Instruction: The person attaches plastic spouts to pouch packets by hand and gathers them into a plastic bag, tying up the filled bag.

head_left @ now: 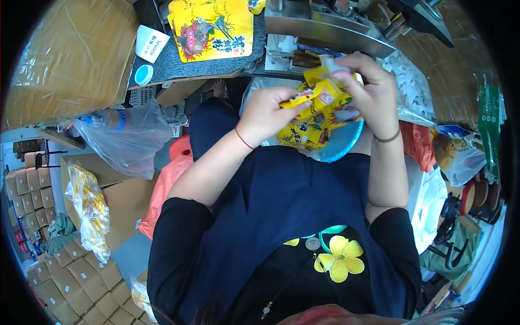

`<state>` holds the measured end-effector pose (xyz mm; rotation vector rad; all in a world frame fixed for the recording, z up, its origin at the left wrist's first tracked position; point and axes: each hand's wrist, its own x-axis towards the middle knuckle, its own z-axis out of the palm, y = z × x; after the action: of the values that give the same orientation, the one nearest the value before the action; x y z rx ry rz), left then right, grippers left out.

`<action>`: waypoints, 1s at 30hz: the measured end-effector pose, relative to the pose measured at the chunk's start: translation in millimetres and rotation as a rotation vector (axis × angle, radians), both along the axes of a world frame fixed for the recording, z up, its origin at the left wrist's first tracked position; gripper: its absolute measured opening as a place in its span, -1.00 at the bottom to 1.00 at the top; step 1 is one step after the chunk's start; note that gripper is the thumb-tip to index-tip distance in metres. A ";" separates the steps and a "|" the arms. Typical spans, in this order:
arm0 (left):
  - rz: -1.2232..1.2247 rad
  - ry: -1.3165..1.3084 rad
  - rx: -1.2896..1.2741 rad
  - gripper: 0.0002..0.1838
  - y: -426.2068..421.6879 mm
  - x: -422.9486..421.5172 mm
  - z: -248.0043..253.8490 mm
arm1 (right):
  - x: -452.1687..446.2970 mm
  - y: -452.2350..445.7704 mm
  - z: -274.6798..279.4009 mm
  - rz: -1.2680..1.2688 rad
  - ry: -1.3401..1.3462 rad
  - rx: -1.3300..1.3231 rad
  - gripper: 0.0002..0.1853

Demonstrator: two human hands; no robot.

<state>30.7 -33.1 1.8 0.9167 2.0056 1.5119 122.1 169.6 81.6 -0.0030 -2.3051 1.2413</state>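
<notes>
My left hand (268, 111) is closed on the edge of a yellow printed pouch (326, 97), thumb and fingers pinching it. My right hand (375, 92) is closed too, its thumb and forefinger on a small whitish piece (331, 63) at the upper end of the pouch. Whether that piece is part of the pouch I cannot tell. Below both hands, a light blue basin (352, 145) on the lap contains more yellow pouches (304, 134), partly hidden by the hands.
Yellow pouches (216, 32) lie stacked on the grey bench mat (206, 67), near a white labelled cup (150, 43) and a turquoise cap (144, 75). A metal machine (325, 27) stands ahead. A bag of white pieces (409, 81) sits right; cardboard boxes (70, 54) flank the bench.
</notes>
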 end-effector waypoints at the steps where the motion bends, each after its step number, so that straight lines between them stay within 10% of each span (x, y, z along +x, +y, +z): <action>1: -0.048 -0.214 0.039 -0.67 2.9 9.8 5.2 | 1.1 3.6 -0.1 0.016 -0.001 0.114 -0.85; 3: -0.137 -0.638 0.122 -0.64 9.3 23.8 17.9 | 3.6 17.9 -0.1 0.058 0.001 0.349 -0.85; 8: -0.248 -0.761 0.212 -0.68 25.1 45.9 2.9 | 22.0 39.7 2.1 0.253 -0.235 0.210 -0.81; 30: -0.225 -0.650 0.138 -0.68 37.9 57.9 -2.0 | 40.3 34.6 -6.9 -0.138 -0.277 0.048 -0.78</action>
<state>88.7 4.9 -0.2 0.5691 1.3062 1.5719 162.4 204.1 74.7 -0.3308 -2.5189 1.1772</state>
